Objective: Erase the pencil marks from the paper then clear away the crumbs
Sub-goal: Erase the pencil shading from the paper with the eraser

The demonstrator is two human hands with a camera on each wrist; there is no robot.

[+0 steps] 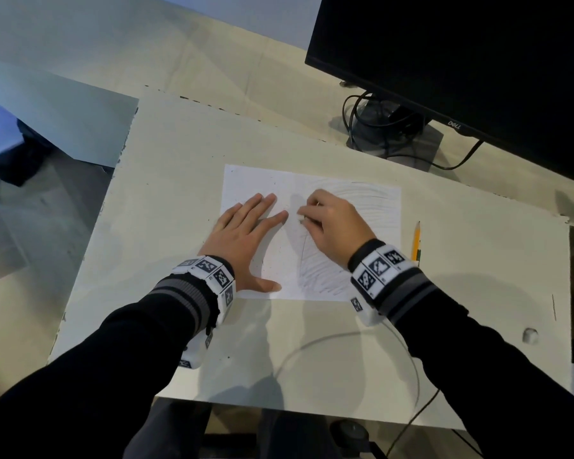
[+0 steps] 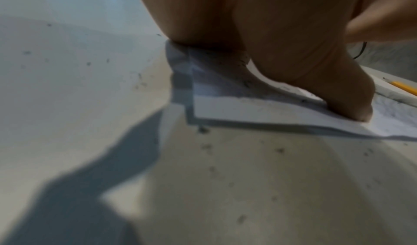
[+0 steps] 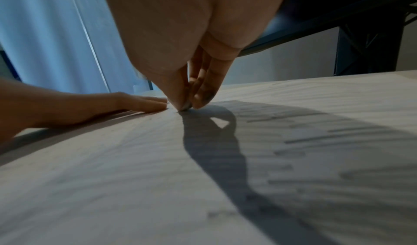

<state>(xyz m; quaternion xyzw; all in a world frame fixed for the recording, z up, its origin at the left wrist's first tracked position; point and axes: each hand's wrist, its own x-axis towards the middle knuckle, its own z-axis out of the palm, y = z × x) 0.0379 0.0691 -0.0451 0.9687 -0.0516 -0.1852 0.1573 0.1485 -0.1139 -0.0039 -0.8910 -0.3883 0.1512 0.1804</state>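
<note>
Where the pale, speckled table (image 1: 179, 180) fills the middle of the head view, a white sheet of paper (image 1: 371, 207) lies flat on it, its right half covered in grey pencil marks (image 1: 322, 276) and its left half mostly bare. The left hand (image 1: 246, 233) lies spread and flat on the left half, fingers straight. The right hand (image 1: 332, 223) is bunched at the sheet's centre, fingertips pinching a small white eraser (image 1: 300, 217) against the paper; in the right wrist view its tip (image 3: 185, 107) touches the sheet. Dark crumbs (image 2: 204, 129) dot the table by the paper's near corner. A yellow pencil (image 1: 416, 240) lies just beside the right edge of the sheet. At upper right a black monitor (image 1: 461, 61) stands with cables (image 1: 371, 120) looped round its base. Grey floor (image 1: 30, 226) shows at the left.
</note>
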